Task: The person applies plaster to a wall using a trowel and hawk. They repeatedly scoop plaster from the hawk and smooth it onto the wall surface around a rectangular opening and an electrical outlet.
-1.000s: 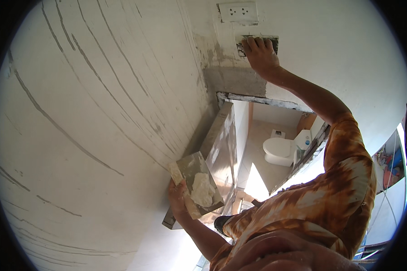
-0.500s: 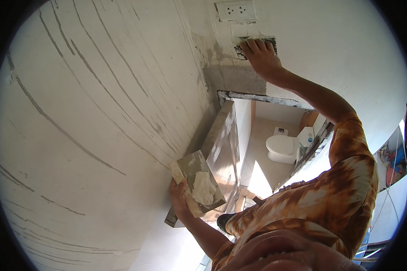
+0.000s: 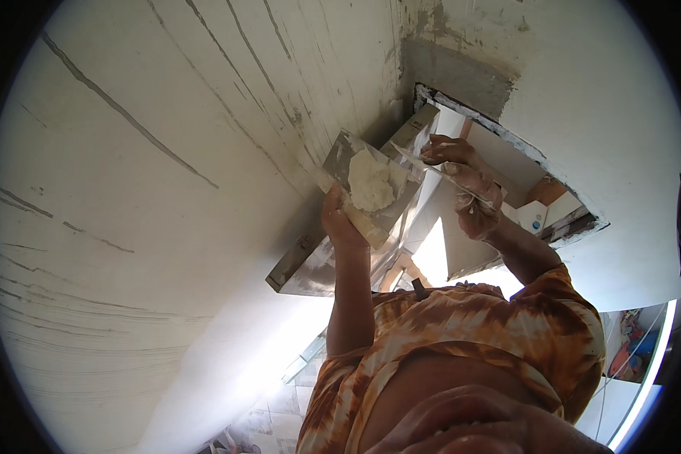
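Note:
My left hand [image 3: 343, 218] is closed round the pale bar along one edge of a wide metal scraper [image 3: 340, 160]. A thick lump of cream-coloured putty [image 3: 371, 180] lies on its blade. Just to the right, my right hand [image 3: 473, 189] grips a thin flat scraper [image 3: 424, 164], seen nearly edge-on. Its tip is close to the putty, but I cannot tell whether they touch. White smears cover the fingers of my right hand.
Grey streaks mark the off-white wall [image 3: 129, 227] on the left. A bare grey patch [image 3: 454, 72] borders the top of the doorway frame [image 3: 492, 125]. The open door [image 3: 303, 265] stands below my left hand. Beyond lies a tiled bathroom.
My right hand has come down from the wall opening beneath the socket to beside the putty. My left hand has lifted the wide scraper up and right. The view has tilted down.

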A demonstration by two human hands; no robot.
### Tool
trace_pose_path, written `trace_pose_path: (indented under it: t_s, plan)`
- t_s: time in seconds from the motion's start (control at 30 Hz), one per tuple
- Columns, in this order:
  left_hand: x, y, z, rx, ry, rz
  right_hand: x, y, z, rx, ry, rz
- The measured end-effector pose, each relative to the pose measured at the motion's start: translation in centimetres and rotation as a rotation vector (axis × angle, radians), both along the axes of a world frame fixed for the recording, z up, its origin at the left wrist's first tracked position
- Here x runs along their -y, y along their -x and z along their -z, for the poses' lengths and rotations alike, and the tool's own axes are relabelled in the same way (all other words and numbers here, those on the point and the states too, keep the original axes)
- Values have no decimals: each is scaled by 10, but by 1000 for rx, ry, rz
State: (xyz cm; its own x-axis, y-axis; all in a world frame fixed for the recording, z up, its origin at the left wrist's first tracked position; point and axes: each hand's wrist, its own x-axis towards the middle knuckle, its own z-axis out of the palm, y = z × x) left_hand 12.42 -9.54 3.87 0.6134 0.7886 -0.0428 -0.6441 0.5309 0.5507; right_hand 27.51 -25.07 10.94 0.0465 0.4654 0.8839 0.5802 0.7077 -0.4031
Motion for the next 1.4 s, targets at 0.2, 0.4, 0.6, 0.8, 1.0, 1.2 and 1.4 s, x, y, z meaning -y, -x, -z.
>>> trace_pose_path:
  t_s: [0.2,0.4,0.6,0.8,1.0,1.2,1.4]
  plan:
    - [5,6,-6,-163,-181,-76,2,3,-20,283,494,134]
    - [4,18,-38,-393,-130,-179,31,-39,8,262,824,428]
    - [-52,42,-8,-477,-224,-89,34,-81,-14,-347,513,931]
    - [-90,55,53,-896,-761,-138,-11,-138,-53,-42,-127,1431]
    - [-103,67,74,-859,-815,-116,-66,-154,-102,-71,-166,1671]
    - [-116,68,98,-797,-1012,-208,-61,-139,-100,-172,-498,1270]
    - [-121,68,108,-720,-1012,-151,-22,-180,-107,-694,-876,565]
